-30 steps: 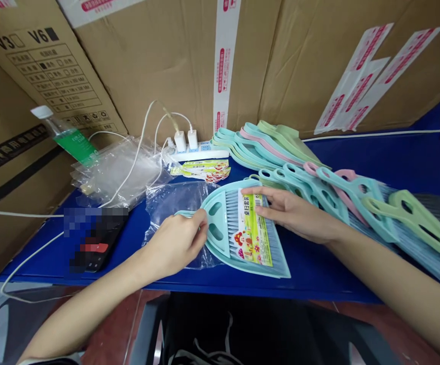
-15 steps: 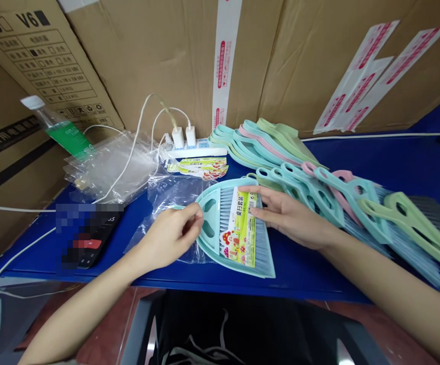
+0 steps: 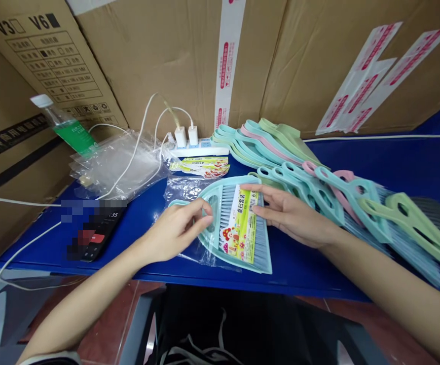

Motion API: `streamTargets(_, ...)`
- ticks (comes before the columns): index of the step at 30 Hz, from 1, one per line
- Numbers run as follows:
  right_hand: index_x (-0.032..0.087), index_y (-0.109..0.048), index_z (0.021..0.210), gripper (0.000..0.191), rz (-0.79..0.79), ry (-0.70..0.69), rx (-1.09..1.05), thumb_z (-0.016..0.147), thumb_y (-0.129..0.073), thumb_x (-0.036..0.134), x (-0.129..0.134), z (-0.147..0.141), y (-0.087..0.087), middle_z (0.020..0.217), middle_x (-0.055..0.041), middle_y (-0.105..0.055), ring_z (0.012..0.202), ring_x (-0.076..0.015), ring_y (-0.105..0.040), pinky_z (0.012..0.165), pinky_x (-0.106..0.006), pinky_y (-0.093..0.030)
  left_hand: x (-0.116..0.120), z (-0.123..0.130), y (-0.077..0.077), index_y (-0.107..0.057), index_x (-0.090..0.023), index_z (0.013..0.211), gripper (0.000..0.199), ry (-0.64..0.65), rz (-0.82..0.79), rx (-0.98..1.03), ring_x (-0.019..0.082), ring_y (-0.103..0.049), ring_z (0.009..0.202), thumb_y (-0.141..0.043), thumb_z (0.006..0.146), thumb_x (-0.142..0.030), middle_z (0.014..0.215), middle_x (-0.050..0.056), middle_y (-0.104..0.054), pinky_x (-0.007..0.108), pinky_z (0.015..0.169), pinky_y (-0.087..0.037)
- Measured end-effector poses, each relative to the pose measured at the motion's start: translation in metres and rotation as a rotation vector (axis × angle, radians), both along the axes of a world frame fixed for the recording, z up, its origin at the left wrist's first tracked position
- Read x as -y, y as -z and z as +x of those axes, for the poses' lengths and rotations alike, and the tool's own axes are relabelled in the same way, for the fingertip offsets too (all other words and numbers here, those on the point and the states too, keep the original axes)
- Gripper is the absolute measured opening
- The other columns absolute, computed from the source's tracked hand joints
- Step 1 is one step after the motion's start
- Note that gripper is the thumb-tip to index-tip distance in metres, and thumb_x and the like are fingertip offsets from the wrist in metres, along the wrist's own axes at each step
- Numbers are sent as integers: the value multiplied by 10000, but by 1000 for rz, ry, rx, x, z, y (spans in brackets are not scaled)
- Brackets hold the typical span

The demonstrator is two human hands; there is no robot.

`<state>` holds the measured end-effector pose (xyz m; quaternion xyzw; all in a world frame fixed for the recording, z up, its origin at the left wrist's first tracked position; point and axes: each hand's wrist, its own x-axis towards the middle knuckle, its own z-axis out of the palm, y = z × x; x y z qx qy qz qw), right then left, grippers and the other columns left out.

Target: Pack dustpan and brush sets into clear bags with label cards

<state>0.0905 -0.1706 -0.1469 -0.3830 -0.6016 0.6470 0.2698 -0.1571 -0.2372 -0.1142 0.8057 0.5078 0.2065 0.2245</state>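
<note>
A light blue dustpan (image 3: 214, 238) lies on the blue table with a blue-bristled brush (image 3: 261, 243) nested in it. Across the bristles is a printed card (image 3: 239, 225) with a mushroom picture. My right hand (image 3: 286, 213) grips the right edge of the card and brush, thumb on top. My left hand (image 3: 180, 225) is at the dustpan's handle end, thumb and forefinger curved with a gap between them; its other fingers are partly hidden. Clear plastic film (image 3: 184, 190) lies beneath and beside the dustpan.
Dustpans (image 3: 273, 142) and brushes (image 3: 357, 197) are piled to the right. More cards (image 3: 200, 166) lie near a power strip (image 3: 208, 148). On the left are plastic bags (image 3: 124, 162), a bottle (image 3: 70, 132), cables and a phone (image 3: 104, 230). Cardboard boxes (image 3: 185, 61) stand behind.
My left thumb and forefinger have parted from their closer pinch, and the hand has shifted slightly right over the handle end. My right hand stays on the card. The camera view has shifted a little.
</note>
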Motion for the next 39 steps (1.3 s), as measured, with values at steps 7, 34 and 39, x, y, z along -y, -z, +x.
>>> streamTargets(7, 271, -545, 1327, 586, -38, 29, -11, 789, -726, 414, -2, 2, 1, 1247, -83, -656, 1177, -278, -600, 962, -464, -515, -13, -36, -18, -544, -83, 1206, 379, -485, 83, -767, 356, -700, 915, -331, 937, -245, 1044, 214, -684, 452, 760, -531)
streamTargets(34, 250, -264, 1513, 765, 81, -109, 99, 866, -587, 500, 1, -1, 3, 1419, -146, -526, 1284, -286, -542, 1058, -480, -479, -18, -49, -6, -582, -239, 949, 302, -340, -77, -588, 229, -677, 762, -299, 934, -345, 811, 29, -701, 309, 676, -456)
streamTargets(39, 243, -329, 1473, 752, 107, -46, 193, 823, -619, 486, 0, 1, 3, 1465, -175, -420, 1209, -292, -596, 1024, -493, -511, -17, -50, -9, -592, -241, 933, 323, -363, -75, -638, 241, -682, 771, -281, 938, -329, 839, 39, -716, 309, 666, -449)
